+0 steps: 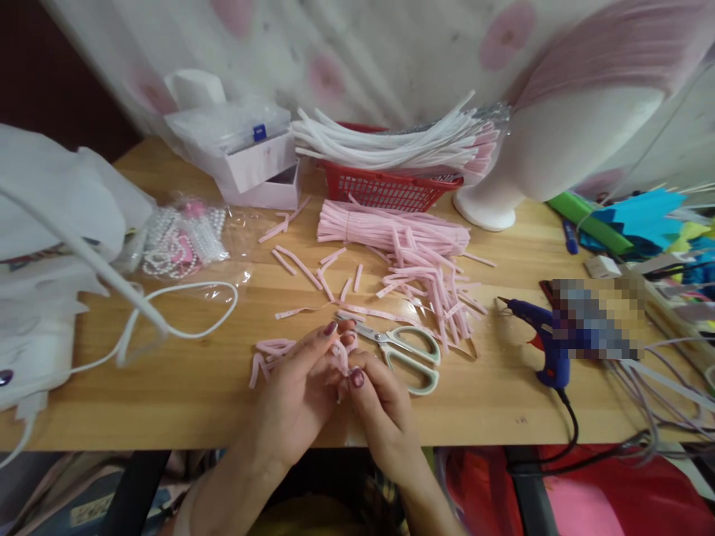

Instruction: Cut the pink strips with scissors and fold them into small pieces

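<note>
Both hands meet over the near part of the table, working on a bent pink pipe cleaner (339,356). My left hand (299,387) curls round it from the left, thumb and fingertips closed on it. From the right, my right hand (383,406) pinches its lower end between thumb and forefinger. Parts of the piece are hidden by the fingers. Just beyond the hands lie scissors (410,350) with pale handles, blades pointing left. Short bent pink pipe cleaners (267,353) rest by the left hand, and a larger loose heap (436,286) lies behind the scissors.
A bundle of pink pipe cleaners (385,227) lies before a red basket (385,186) piled with white ones. At right are a blue glue gun (539,327) and cables; a white mannequin head (564,141) stands behind. Bagged beads (187,238) and a white cable (190,331) are left.
</note>
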A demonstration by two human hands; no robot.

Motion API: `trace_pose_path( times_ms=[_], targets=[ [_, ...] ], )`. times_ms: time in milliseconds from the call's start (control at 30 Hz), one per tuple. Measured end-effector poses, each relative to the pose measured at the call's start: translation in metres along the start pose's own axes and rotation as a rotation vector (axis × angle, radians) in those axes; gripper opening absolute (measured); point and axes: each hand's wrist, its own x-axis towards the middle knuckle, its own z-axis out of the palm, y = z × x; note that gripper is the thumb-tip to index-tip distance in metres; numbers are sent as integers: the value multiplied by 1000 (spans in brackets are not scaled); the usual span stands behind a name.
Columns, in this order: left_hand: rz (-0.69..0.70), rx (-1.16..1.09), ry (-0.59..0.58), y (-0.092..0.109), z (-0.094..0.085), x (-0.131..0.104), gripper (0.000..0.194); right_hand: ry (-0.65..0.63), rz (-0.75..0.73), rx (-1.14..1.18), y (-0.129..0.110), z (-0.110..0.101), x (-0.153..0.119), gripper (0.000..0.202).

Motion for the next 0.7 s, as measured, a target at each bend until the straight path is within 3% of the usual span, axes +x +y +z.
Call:
trace_pose_path(
  times_ms=[167, 267, 433, 500, 700],
  targets=[
    [99, 110, -84, -4, -5, 2, 23, 33, 14, -36, -1, 0, 2, 25],
    [181, 317, -93, -3, -11, 6, 26, 46, 10, -22, -2, 0, 4, 30],
    [695, 961, -40, 5, -20, 11, 36, 79, 34, -74, -6, -3, 4, 33],
    [797, 1099, -15, 9, -24, 11, 36, 71, 42, -88, -6, -3, 3, 35],
    [924, 1121, -95, 22, -22, 11, 26, 76, 127, -80, -3, -7, 6, 38]
  ],
)
